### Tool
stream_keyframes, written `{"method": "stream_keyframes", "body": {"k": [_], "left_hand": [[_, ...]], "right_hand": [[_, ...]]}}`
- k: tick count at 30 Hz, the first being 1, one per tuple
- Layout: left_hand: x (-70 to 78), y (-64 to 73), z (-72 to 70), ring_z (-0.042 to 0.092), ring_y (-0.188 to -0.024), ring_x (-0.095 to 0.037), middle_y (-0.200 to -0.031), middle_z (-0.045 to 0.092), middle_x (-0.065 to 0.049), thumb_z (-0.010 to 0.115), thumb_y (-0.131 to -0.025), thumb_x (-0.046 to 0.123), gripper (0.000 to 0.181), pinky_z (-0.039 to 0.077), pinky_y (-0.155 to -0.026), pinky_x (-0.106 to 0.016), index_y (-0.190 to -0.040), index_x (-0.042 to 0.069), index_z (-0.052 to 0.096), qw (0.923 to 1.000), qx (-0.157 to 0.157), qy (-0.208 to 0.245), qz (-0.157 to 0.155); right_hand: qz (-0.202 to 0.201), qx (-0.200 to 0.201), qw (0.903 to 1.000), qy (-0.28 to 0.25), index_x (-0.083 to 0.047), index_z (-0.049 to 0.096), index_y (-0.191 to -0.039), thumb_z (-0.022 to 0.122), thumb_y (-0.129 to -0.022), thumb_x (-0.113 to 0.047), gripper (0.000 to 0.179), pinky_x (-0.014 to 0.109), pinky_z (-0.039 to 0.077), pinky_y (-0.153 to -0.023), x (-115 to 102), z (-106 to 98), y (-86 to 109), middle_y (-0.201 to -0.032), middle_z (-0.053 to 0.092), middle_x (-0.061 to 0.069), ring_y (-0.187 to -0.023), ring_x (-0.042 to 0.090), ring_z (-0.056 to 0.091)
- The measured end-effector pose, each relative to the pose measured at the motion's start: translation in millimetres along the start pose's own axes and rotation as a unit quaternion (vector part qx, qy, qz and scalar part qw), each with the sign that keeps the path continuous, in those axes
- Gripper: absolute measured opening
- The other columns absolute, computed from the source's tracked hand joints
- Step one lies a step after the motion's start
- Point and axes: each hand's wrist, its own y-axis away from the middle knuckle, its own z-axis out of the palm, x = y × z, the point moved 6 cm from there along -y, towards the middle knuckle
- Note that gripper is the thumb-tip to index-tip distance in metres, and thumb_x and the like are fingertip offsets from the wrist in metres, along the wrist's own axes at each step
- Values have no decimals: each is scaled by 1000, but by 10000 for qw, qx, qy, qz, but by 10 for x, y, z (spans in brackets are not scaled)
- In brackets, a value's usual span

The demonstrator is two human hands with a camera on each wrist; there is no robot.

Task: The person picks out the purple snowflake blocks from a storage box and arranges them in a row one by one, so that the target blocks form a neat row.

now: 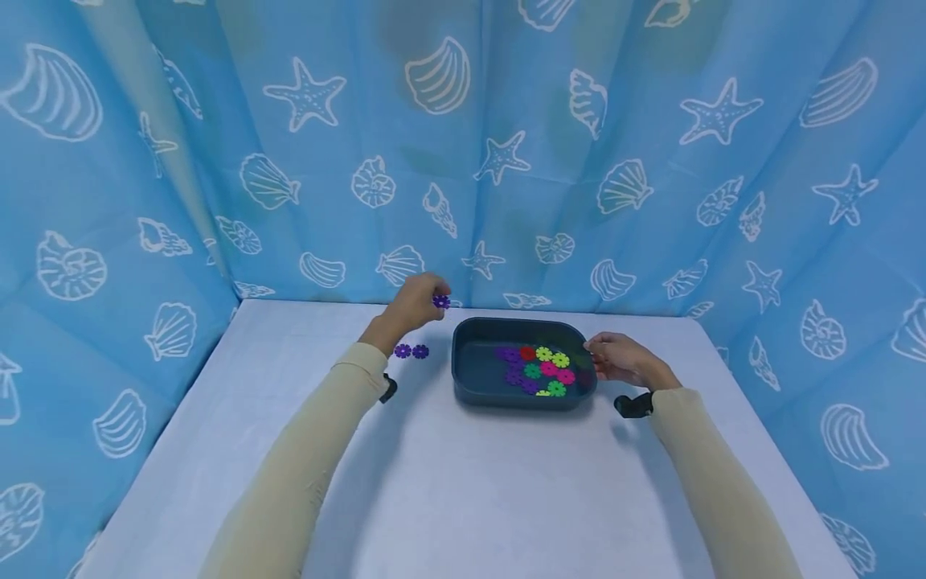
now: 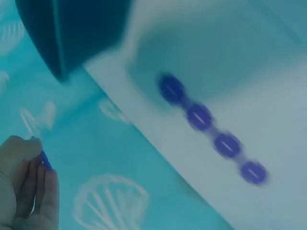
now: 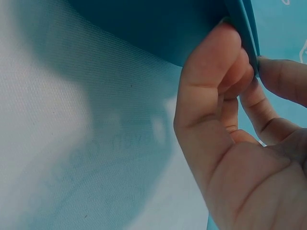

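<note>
My left hand (image 1: 418, 301) pinches a purple flower-shaped disc (image 1: 441, 301) between thumb and fingertips, up near the back of the table. Edge-on, the same disc shows as a thin purple strip in the left wrist view. Several more purple discs (image 2: 199, 117) lie on the table in a straight row; the left forearm hides part of that row in the head view. On the other side, my right hand (image 1: 620, 359) grips the right rim of a dark blue-grey tray (image 1: 477, 398), thumb and fingers on either side of its edge.
Inside the tray, purple discs (image 1: 514, 376) lie beside pink discs (image 1: 566, 376), green, yellow and red ones, mostly toward its right half. A white-covered table (image 1: 506, 490) carries everything. Behind it hangs a blue curtain (image 1: 448, 145) with shell and starfish prints.
</note>
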Motion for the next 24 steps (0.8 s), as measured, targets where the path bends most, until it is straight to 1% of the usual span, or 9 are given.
{"method": "stream_keyframes", "body": {"k": [2,5,7,9,12,15,17,20,24], "left_hand": [[-186,72,-128,61,-101,-27,-110,63,-14,72,-82,-2,37,54,-88,-37,-119,-2,64,9998,124,15,-149],[-492,215,-261,60,-103,-29,-110,63,-15,71,-83,-3,38,53,-89,-39,-120,-3,62,9984,213,58,-520],[-698,329,-307,60,-105,-30,-111,62,-15,71,-84,-3,38,52,-90,-41,-121,-3,62,9961,204,79,-858],[-894,450,-330,59,-106,-31,-111,62,-15,71,-84,-2,38,51,-92,-42,-121,-2,62,9921,183,72,-1238],[-1131,598,-322,58,-110,-32,-114,62,-16,71,-85,-1,39,50,-95,-44,-123,-2,61,9870,107,-41,-1602],[-1294,706,-298,57,-112,-34,-117,61,-18,71,-86,0,39,49,-96,-45,-124,-2,61,9846,14,-129,-1743],[-1363,756,-279,57,-113,-34,-118,61,-19,71,-85,0,39,48,-97,-45,-123,-3,61,9840,-42,-225,-1767],[-1428,812,-255,56,-113,-35,-117,61,-20,72,-85,-1,38,47,-98,-45,-121,-4,62,9833,-131,-325,-1784],[-1513,868,-206,56,-112,-35,-116,62,-20,72,-84,-2,38,47,-98,-45,-120,-4,62,9811,-261,-378,-1880]], "right_hand": [[-1,-3,10000,19,3,40,-130,43,-105,-22,36,30,55,-76,4,0,5,-106,48,16,-87,23,53],[1,10,10000,20,3,40,-130,43,-105,-22,36,30,55,-76,7,-1,5,-105,47,16,-87,23,53],[-7,12,10000,0,3,40,-130,43,-105,-22,36,29,55,-76,8,0,1,-105,47,15,-86,22,53],[-17,7,10000,-26,3,40,-130,43,-105,-22,35,29,55,-76,9,2,-5,-105,47,15,-85,22,53],[-17,-34,10000,-59,3,40,-129,43,-105,-22,35,29,55,-76,14,-4,-2,-103,47,15,-84,21,52],[10,-65,9999,-94,2,40,-128,43,-105,-22,34,29,54,-75,18,-7,4,-102,47,15,-83,21,51],[17,-80,9999,-115,2,40,-128,43,-105,-22,33,29,54,-74,17,-8,7,-102,47,15,-83,21,51],[11,-76,9999,-106,2,40,-128,43,-105,-22,33,28,54,-74,7,-10,8,-102,47,15,-83,21,51],[-6,-87,10000,-24,3,40,-129,43,-105,-22,34,28,54,-75,-7,-5,-2,-102,46,15,-83,21,51]]}}
